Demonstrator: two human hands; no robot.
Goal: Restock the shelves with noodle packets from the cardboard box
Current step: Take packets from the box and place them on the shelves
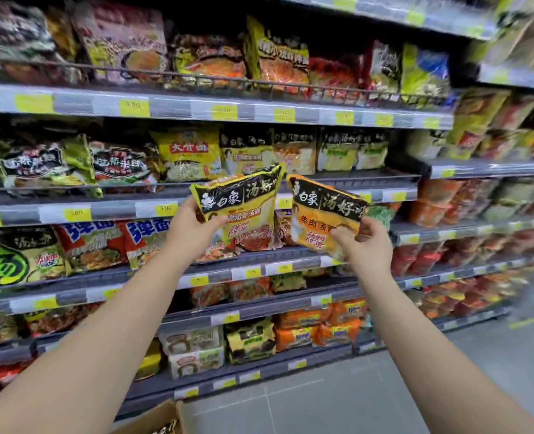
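Note:
My left hand (190, 225) grips a yellow noodle packet with a black band (243, 208) by its left edge, held upright in front of the shelves. My right hand (364, 245) pinches an orange-yellow noodle packet with the same black band (319, 214) at its lower right corner, tilted to the right. Both packets hang in the air just below the shelf (337, 180) that carries matching black-and-yellow packets (294, 148). A corner of the cardboard box (162, 418) shows at the bottom edge, below my left forearm.
Several tiers of grey shelves (215, 109) with yellow price tags are packed with noodle packets. A second shelf unit (478, 233) runs off to the right. Grey tiled floor (337, 399) lies at the lower right.

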